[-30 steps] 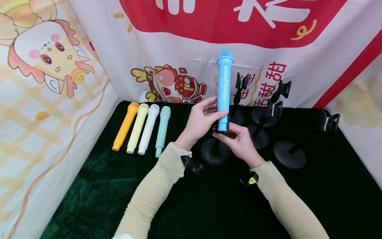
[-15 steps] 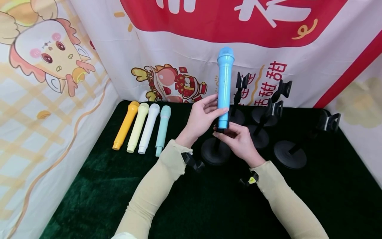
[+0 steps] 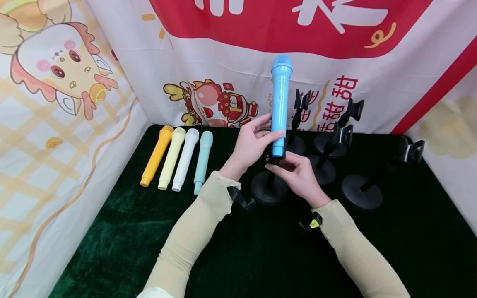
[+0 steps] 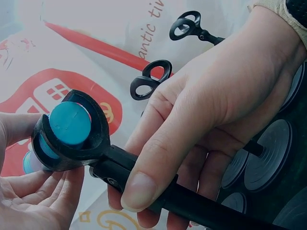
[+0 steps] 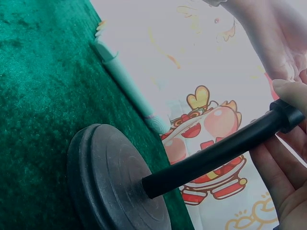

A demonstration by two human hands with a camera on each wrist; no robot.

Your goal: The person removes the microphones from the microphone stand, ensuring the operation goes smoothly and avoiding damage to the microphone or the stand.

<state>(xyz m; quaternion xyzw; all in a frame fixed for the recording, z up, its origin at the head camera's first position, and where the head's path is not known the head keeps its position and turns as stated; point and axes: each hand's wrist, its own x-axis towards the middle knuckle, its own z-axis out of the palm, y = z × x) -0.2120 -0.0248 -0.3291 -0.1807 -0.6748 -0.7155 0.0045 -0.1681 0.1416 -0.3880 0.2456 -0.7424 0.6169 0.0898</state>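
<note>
My left hand point(image 3: 251, 142) grips a light blue microphone point(image 3: 280, 95) by its lower body, thumb across the front. The microphone stands nearly upright, head at the top. In the left wrist view its round end point(image 4: 70, 123) sits between the curved arms of a black clip point(image 4: 98, 122). That clip tops a black desk microphone stand point(image 3: 269, 188). My right hand point(image 3: 299, 176) pinches the stand just below the clip, with thumb and fingers around its upper pole point(image 5: 216, 153). The stand's round base point(image 5: 115, 177) appears in the right wrist view.
Orange point(image 3: 156, 157), pale yellow point(image 3: 172, 159), white point(image 3: 185, 160) and mint point(image 3: 203, 162) microphones lie in a row on the dark green cloth point(image 3: 123, 231). Several black stands with bare clips, one at far right point(image 3: 361, 192), stand beyond my right hand. A printed banner point(image 3: 208, 54) hangs behind.
The blue microphone has shifted slightly upward in the head view, the left hand rising with it. The right hand and the stand have stayed almost in place.
</note>
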